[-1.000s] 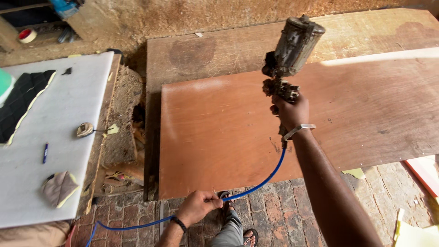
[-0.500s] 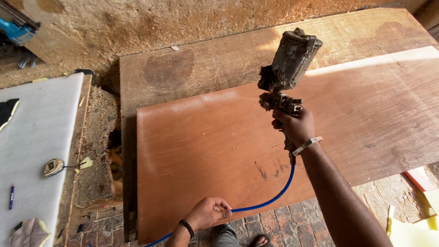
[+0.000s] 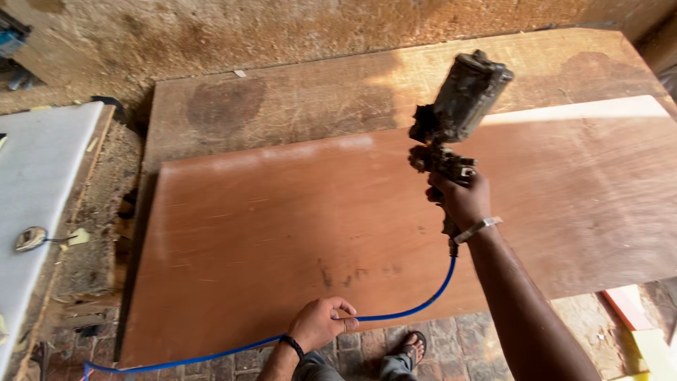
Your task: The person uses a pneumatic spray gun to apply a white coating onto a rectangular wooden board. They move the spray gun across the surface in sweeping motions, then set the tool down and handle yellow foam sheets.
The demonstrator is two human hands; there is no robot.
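— How many things have you got in front of you?

— One spray gun (image 3: 455, 120), one blue hose (image 3: 412, 310), two wooden boards and one white panel (image 3: 42, 183). My right hand (image 3: 462, 201) is up at about one o'clock from the middle of the view, its fingers clenched around the gun's grip. My left hand (image 3: 321, 324) is low, near six o'clock, fingers curled with the hose running between them, loosely pinched at the fingertips.

— And the boards?

— The reddish-brown board (image 3: 282, 247) lies on top, filling the middle out to three o'clock. Under it sits a paler, scuffed board (image 3: 296, 99), showing along twelve o'clock and down the left edge. The white panel is at nine o'clock, well apart, with a small round metal thing (image 3: 32, 238) lying on it.

— What does the gun look like?

— Dark, crusted all over with old dried coating. The cup on top is tilted toward one o'clock, the body and nozzle sit just below it, facing left. The gun hangs above the reddish board, not touching it. The hose leaves the bottom of the grip, dips in a curve toward six o'clock, passes through my left hand and trails off to seven o'clock over the brick floor (image 3: 486, 346). One sandalled foot (image 3: 412, 346) shows there too.
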